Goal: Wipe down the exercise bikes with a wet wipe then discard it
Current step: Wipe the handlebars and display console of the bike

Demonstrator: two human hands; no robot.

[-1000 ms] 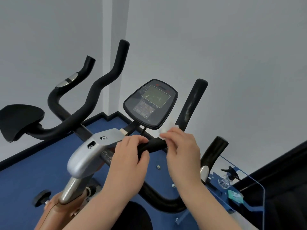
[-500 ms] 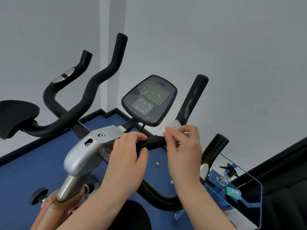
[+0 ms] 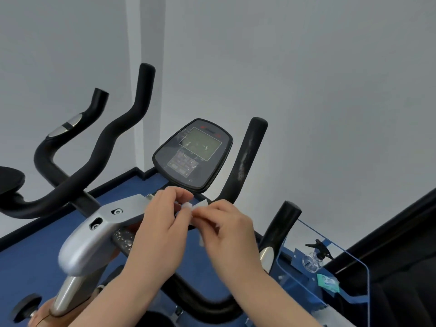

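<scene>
An exercise bike with black handlebars (image 3: 245, 161) and a dark console (image 3: 193, 152) stands right in front of me. A small white wet wipe (image 3: 200, 205) is held just below the console, above the handlebar's centre bar. My left hand (image 3: 162, 230) pinches its left end with thumb and fingertips. My right hand (image 3: 226, 230) pinches the right end, and part of the wipe hangs under that palm. Both hands are off the bar, meeting over the silver stem clamp (image 3: 99, 232).
A second bike's black handlebar (image 3: 70, 128) and saddle (image 3: 9, 182) stand at the left. At the lower right a clear plastic holder (image 3: 349, 277) carries a spray bottle (image 3: 313, 258) and a green packet (image 3: 328, 283). White walls and a blue floor surround the bikes.
My left hand has let go of the handlebar's centre bar and risen to the wipe. Both hands now pinch the wipe between them, where before only the right held it against the bar.
</scene>
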